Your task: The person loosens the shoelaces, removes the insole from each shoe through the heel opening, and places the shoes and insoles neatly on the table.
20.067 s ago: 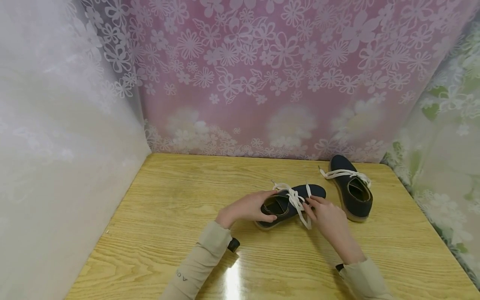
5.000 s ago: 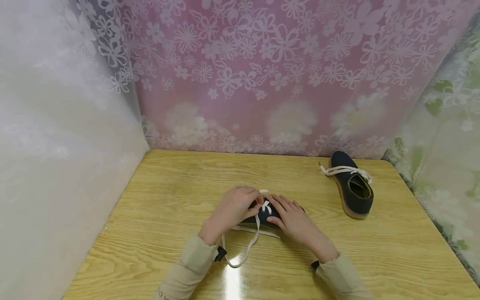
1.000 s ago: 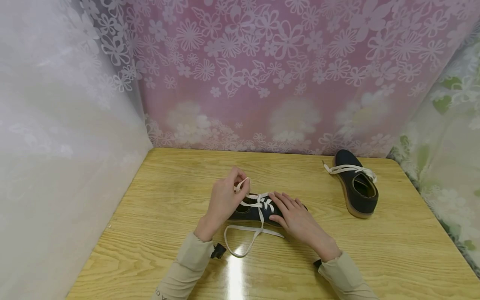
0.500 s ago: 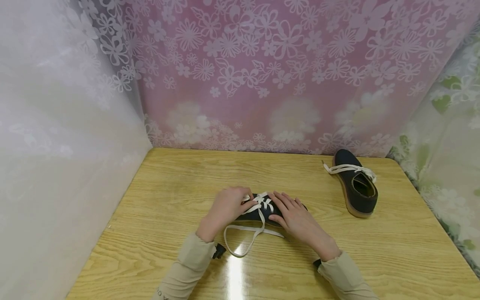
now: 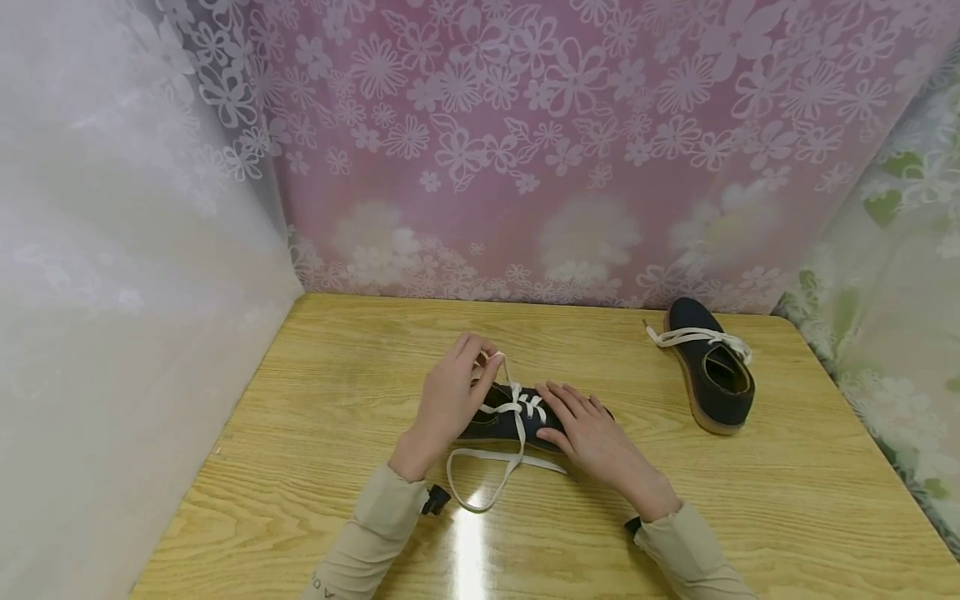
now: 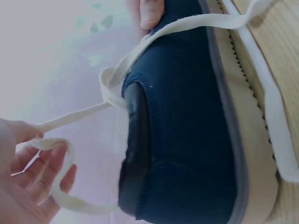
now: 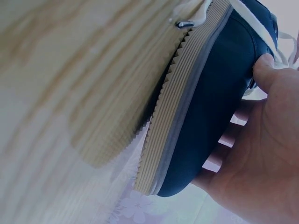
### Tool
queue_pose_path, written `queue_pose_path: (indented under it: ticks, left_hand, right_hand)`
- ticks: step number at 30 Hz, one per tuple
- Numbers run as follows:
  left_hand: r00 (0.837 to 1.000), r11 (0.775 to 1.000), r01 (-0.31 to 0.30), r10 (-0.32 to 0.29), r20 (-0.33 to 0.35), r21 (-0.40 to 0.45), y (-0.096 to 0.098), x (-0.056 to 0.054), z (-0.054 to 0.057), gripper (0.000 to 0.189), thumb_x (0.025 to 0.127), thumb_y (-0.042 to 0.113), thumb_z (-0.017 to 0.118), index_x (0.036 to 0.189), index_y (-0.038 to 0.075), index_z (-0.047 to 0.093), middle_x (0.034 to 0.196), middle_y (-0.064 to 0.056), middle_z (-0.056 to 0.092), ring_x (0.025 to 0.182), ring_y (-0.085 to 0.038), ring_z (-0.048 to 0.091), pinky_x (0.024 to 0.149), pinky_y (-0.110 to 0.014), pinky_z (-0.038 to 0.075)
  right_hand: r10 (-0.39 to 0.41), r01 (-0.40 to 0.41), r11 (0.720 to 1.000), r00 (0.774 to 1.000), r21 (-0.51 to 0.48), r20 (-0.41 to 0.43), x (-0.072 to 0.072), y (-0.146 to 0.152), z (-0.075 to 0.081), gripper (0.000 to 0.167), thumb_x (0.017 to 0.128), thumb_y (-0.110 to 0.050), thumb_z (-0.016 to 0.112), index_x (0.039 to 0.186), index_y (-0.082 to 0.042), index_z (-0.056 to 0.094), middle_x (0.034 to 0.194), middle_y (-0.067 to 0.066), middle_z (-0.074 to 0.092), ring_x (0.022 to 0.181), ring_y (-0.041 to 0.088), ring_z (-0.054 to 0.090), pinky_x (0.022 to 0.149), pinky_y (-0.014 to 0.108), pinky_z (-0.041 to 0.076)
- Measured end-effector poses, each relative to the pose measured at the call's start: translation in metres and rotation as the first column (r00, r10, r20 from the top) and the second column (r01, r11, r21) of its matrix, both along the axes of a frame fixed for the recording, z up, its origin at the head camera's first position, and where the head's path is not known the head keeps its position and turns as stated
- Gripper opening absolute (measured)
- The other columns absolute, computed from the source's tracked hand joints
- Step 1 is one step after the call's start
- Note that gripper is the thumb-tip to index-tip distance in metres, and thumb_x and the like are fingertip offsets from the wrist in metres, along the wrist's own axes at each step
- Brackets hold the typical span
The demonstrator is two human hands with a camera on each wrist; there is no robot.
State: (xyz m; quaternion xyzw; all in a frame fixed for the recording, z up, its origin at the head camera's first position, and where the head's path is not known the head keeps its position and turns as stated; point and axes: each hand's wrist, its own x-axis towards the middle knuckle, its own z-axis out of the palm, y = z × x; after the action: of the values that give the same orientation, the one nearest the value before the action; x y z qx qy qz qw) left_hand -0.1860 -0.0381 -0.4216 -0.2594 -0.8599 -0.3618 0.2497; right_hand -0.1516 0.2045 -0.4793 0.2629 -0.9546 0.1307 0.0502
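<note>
Your navy lace-up shoe (image 6: 191, 130) sits approx. mid-surface (image 5: 360, 375), toe at 3 o'clock; stitched upper, cream sole (image 6: 254, 149) w/ ribbed, sawtooth edge. Its flat white lace (image 6: 205, 21) loops out at 7 o'clock onto the woodgrain. Of your hands, the L hand (image 5: 447, 396), at 10 o'clock, pinches a length of lace btwn thumb & fingers; the R hand (image 5: 600, 446), fingers straight & slightly parted, rests over the toe end. 2nd shoe (image 5: 697, 358), similar, btwn 2 & 3 o'clock. L sleeve (image 5: 378, 525) lettering: too small to read.
</note>
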Motion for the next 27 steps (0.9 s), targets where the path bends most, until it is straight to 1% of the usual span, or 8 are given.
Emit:
queue_pose_path:
  ticks: [4,7,10,13,22,24,26,27]
  left_hand:
    - [0.999,0.992,0.037,-0.035,-0.019,0.118,-0.002,0.001,0.008,0.011,0.103,0.016,0.062,0.106,0.006,0.063,0.097,-0.007,0.067,0.083,-0.019,0.07,0.07,-0.033,0.059]
    - [0.991,0.964,0.132,-0.133,-0.007,0.231,-0.005,0.003,0.014,0.008,0.104,0.012,0.059,0.109,0.006,0.062,0.101,-0.007,0.071,0.08,-0.02,0.071,0.069,-0.032,0.06]
    - [0.972,0.924,0.222,-0.234,0.0,0.311,-0.008,0.006,0.021,0.006,0.105,0.009,0.056,0.108,0.007,0.06,0.101,-0.006,0.074,0.075,-0.017,0.072,0.067,-0.029,0.06]
    - [0.959,0.904,0.272,-0.283,-0.016,0.33,-0.011,0.012,0.029,0.004,0.104,0.006,0.056,0.107,0.006,0.059,0.091,-0.005,0.074,0.067,-0.014,0.07,0.061,-0.027,0.059]
    - [0.969,0.905,0.246,-0.224,-0.103,0.348,-0.027,0.032,0.054,0.006,0.099,0.003,0.064,0.104,0.006,0.063,0.074,-0.006,0.07,0.049,-0.012,0.06,0.047,-0.018,0.048]
    - [0.974,0.931,0.226,-0.216,-0.067,0.286,-0.029,0.033,0.054,0.003,0.1,0.008,0.065,0.103,0.007,0.064,0.07,-0.002,0.069,0.047,-0.008,0.058,0.046,-0.018,0.047]
    - [0.979,0.969,0.201,-0.203,-0.002,0.143,-0.03,0.034,0.051,0.005,0.1,0.016,0.066,0.101,0.01,0.065,0.067,0.004,0.067,0.047,-0.001,0.053,0.046,-0.017,0.044]
    - [0.978,0.978,0.201,-0.204,0.042,0.061,-0.03,0.034,0.048,0.007,0.1,0.02,0.066,0.1,0.012,0.066,0.066,0.007,0.065,0.047,0.002,0.051,0.047,-0.017,0.043]
  right_hand:
    - [-0.005,0.005,1.0,1.0,-0.007,0.007,0.001,0.0,0.002,0.066,0.102,-0.04,0.059,0.158,-0.011,0.037,0.156,0.019,0.042,0.143,0.041,0.04,0.11,0.066,0.034]
    - [-0.007,0.007,1.0,1.0,-0.012,0.015,0.0,-0.001,0.004,0.066,0.102,-0.04,0.059,0.158,-0.011,0.037,0.156,0.019,0.042,0.143,0.042,0.04,0.11,0.066,0.033]
    - [-0.004,0.005,1.0,1.0,-0.012,0.018,0.0,-0.002,0.005,0.066,0.102,-0.039,0.059,0.157,-0.01,0.037,0.156,0.019,0.042,0.143,0.042,0.04,0.11,0.066,0.034]
    - [0.0,0.0,1.0,1.0,-0.007,0.018,-0.001,-0.002,0.004,0.066,0.102,-0.04,0.059,0.157,-0.01,0.038,0.156,0.019,0.042,0.143,0.042,0.04,0.11,0.065,0.034]
    - [0.005,-0.005,1.0,1.0,-0.009,0.017,-0.001,-0.002,0.002,0.067,0.102,-0.04,0.058,0.158,-0.01,0.036,0.157,0.02,0.041,0.144,0.042,0.039,0.111,0.065,0.033]
    - [0.002,-0.002,1.0,1.0,-0.008,0.024,-0.001,-0.001,0.002,0.067,0.103,-0.04,0.058,0.158,-0.01,0.036,0.157,0.02,0.041,0.144,0.042,0.039,0.111,0.065,0.033]
    - [-0.003,0.003,1.0,1.0,-0.013,0.031,0.0,-0.001,0.003,0.066,0.103,-0.04,0.058,0.158,-0.01,0.036,0.157,0.019,0.041,0.144,0.042,0.038,0.111,0.066,0.033]
    - [-0.006,0.006,1.0,0.999,-0.014,0.034,0.0,-0.001,0.003,0.066,0.103,-0.04,0.058,0.158,-0.01,0.036,0.157,0.019,0.041,0.144,0.042,0.038,0.111,0.066,0.033]
